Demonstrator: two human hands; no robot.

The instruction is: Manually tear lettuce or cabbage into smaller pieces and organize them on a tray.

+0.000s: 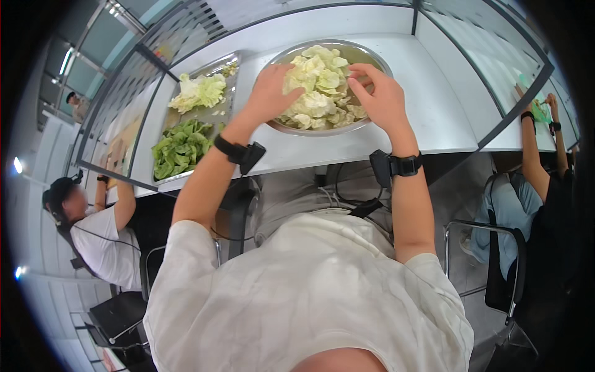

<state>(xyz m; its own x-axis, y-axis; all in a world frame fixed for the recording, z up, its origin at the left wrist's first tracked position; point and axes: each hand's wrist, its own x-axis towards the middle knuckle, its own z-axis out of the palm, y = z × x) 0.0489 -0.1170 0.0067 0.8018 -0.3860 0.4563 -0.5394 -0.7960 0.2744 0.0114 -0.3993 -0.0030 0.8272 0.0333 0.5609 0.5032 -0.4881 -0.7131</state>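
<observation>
A round stainless-steel bowl [325,132] on the white table holds a heap of torn pale yellow-green cabbage or lettuce leaves [320,76]. My left hand [272,90] rests at the heap's left side, its thumb spread away and its fingertips partly hidden against the leaves. On the opposite side, my right hand [379,93] curves over the bowl, thumb and fingers apart beside a leaf's edge. I cannot tell whether its fingertips touch that leaf. Neither hand visibly grips anything.
Left of the bowl, a metal tray [234,74] carries pale leaves [200,90] and dark green leaves [183,146]. Framed clear partitions [474,51] border the workspace. Co-workers sit at either side, one person [102,237] at left and another person [551,204] at right.
</observation>
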